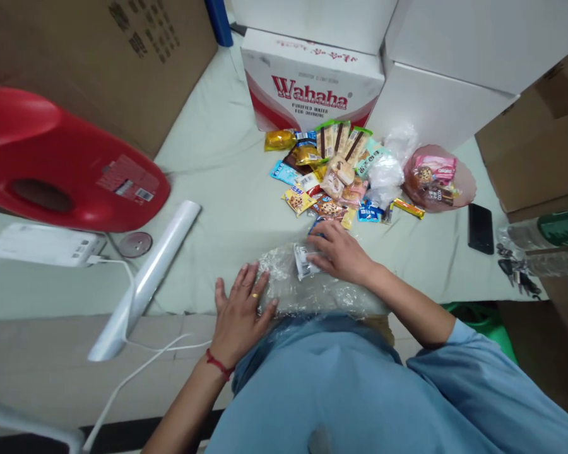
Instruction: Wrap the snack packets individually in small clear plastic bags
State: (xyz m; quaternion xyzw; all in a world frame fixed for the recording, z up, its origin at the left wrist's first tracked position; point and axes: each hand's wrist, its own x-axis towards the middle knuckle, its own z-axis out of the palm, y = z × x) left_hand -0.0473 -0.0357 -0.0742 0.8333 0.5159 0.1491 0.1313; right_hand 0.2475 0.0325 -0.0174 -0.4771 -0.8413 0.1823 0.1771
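Note:
A crinkled clear plastic bag (284,293) lies along the table's front edge, close to my body. My left hand (241,309), wearing a ring and a red bracelet, rests flat with fingers spread on the bag's left edge. Over the bag, the bent fingers of my right hand (343,252) grip a small snack packet (303,261). Its white barcode side shows, with a bit of blue beyond the fingers; the rest is hidden. Just past that hand is a heap of wrapped snacks (338,170), including wafers, cookies and small cakes.
A pink bowl (466,189) with wrapped snacks stands right of the heap, near a phone (481,228), keys (518,274) and bottles. Behind is a Wahaha carton (312,88). At left are a red jug (76,170), a plastic-film roll (146,277) and a white power bank (47,244) with cable.

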